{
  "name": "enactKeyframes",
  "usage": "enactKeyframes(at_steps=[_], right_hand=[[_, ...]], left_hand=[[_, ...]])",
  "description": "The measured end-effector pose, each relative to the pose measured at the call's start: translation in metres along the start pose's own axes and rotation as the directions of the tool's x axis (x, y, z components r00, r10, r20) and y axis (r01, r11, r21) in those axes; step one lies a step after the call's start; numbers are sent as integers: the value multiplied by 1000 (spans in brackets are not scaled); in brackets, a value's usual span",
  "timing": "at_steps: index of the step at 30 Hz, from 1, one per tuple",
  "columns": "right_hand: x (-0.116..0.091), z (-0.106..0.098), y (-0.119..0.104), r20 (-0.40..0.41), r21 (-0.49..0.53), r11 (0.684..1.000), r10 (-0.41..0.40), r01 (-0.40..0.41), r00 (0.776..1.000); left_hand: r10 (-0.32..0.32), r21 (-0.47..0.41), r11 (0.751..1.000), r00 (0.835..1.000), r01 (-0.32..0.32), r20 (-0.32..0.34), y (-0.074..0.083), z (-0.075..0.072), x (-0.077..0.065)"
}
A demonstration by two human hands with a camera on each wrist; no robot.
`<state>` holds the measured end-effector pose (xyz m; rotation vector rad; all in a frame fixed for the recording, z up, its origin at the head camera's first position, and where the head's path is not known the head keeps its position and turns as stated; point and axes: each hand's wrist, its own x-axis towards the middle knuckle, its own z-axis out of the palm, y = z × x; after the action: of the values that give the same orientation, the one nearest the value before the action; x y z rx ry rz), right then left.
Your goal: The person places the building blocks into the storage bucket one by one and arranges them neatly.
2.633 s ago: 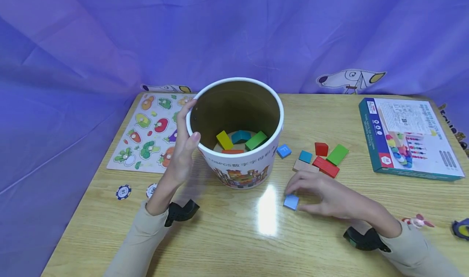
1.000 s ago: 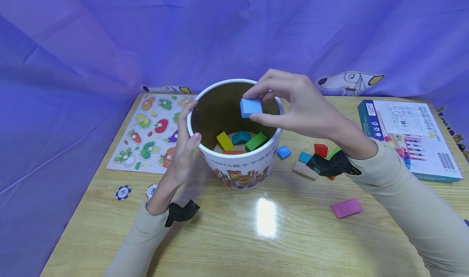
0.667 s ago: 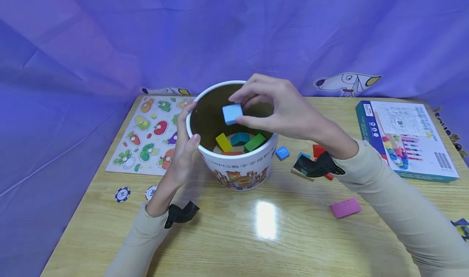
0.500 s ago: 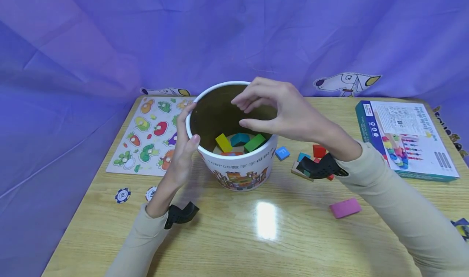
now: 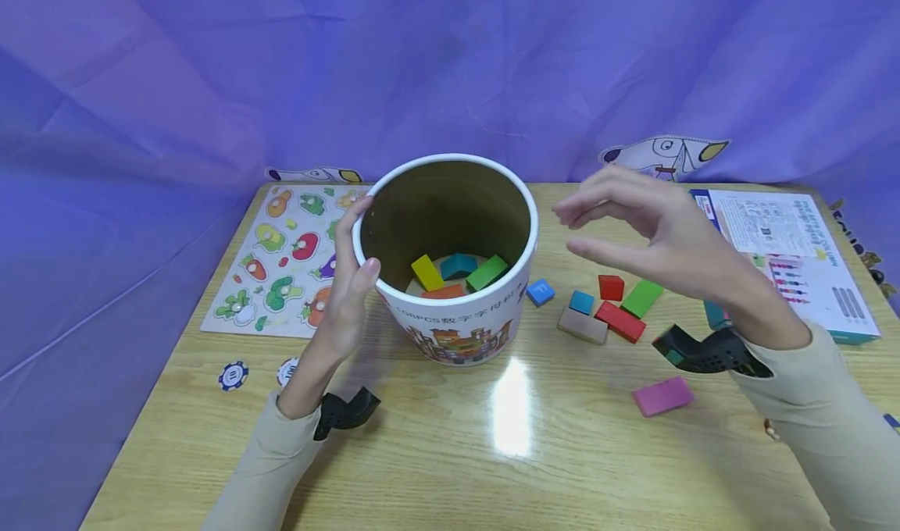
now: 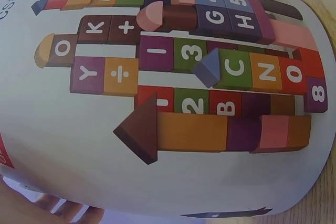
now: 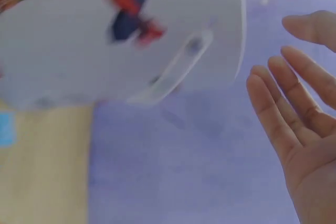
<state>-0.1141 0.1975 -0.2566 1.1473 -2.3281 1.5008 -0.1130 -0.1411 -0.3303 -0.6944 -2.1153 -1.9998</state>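
A tall white bucket [image 5: 460, 328] with block pictures printed on its side stands on the table. My left hand [image 5: 344, 301] grips its left rim, the thumb at the edge and fingers along the outside; in the left wrist view, fingertips [image 6: 73, 213] show beside the printed wall. Inside lie a yellow block [image 5: 427, 273], a teal block [image 5: 458, 265], a green block [image 5: 487, 272] and an orange block [image 5: 443, 291]. To the right of the bucket, in the air, my right hand [image 5: 654, 230] has thumb and fingers apart, holding nothing.
Right of the bucket lie a blue letter block [image 5: 540, 292], a small teal block [image 5: 580, 302], a tan block [image 5: 583, 326], red and green blocks and a pink block [image 5: 662, 397]. A vegetable puzzle board [image 5: 246, 301], poker chips [image 5: 233, 375] and a toy box [image 5: 816, 258] lie around.
My right hand carried a light blue block from the table over the bucket, let go inside it, then moved back right. That block is out of sight now. My left hand stays on the rim.
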Motion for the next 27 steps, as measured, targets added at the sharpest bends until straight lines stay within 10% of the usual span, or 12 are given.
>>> enactKeyframes(at_steps=[8,15,27], right_hand=[[-63,3,47,31,-81,983,165,-162,986],[-92,25,78,72,-201,915,370,-350,926],[-104,49,86,130,-328,876,414,-355,901]], left_hand=[[-1,-24,1000,1000,1,-2,3,0,-1],[-11,-44,999,1000,11,2,2,1,-1],[-2,-26,1000,1000,2,-3,1,2,-1]])
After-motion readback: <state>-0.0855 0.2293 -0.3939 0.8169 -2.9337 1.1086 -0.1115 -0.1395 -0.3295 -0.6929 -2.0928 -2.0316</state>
